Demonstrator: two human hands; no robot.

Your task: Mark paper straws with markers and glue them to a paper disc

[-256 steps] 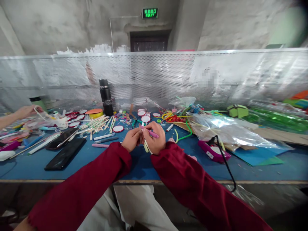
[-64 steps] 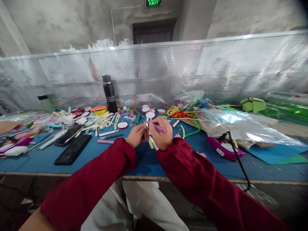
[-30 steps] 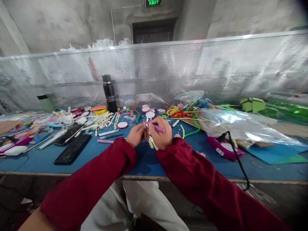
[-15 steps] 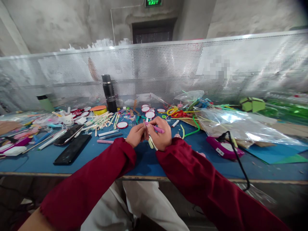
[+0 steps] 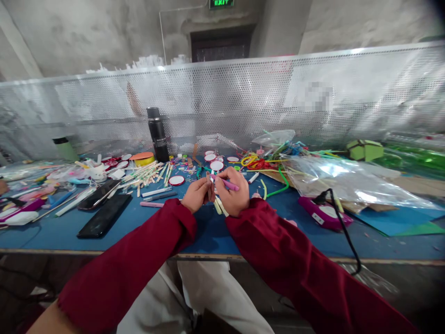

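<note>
1. Nearest the front edge of the tabletop (image 5: 208, 241): two dark red sleeves (image 5: 146, 260) reaching in from below, meeting over the blue surface around the middle.
2. Left hand (image 5: 195, 195) curled shut, fingertips pinching a small pale stick (image 5: 209, 182) held upright; exactly what sort of piece, too small to tell.
3. Right hand (image 5: 233, 197) closed too, gripping a pink marker (image 5: 227, 184) with its tip pressed against that stick; a few pale strips (image 5: 219, 207) tucked under the palm, hanging toward the tabletop.
4. Both hands touching, just above the surface, a little in from the front edge.
5. Off toward the left edge: two black phones (image 5: 104, 215) lying flat, a pink pen (image 5: 151, 204) just beside the left wrist.
6. Toward the right edge: a purple glue gun (image 5: 318, 214) with a black cord (image 5: 342, 232) trailing over the front edge, clear plastic bag (image 5: 333, 183) behind it.
7. Farther back: scattered wooden sticks (image 5: 149, 174), red-rimmed discs (image 5: 176, 180), a tangle of coloured pipe cleaners (image 5: 259, 163).
8. At the far edge: black flask (image 5: 158, 134) standing upright against the perforated metal screen (image 5: 243, 97).
</note>
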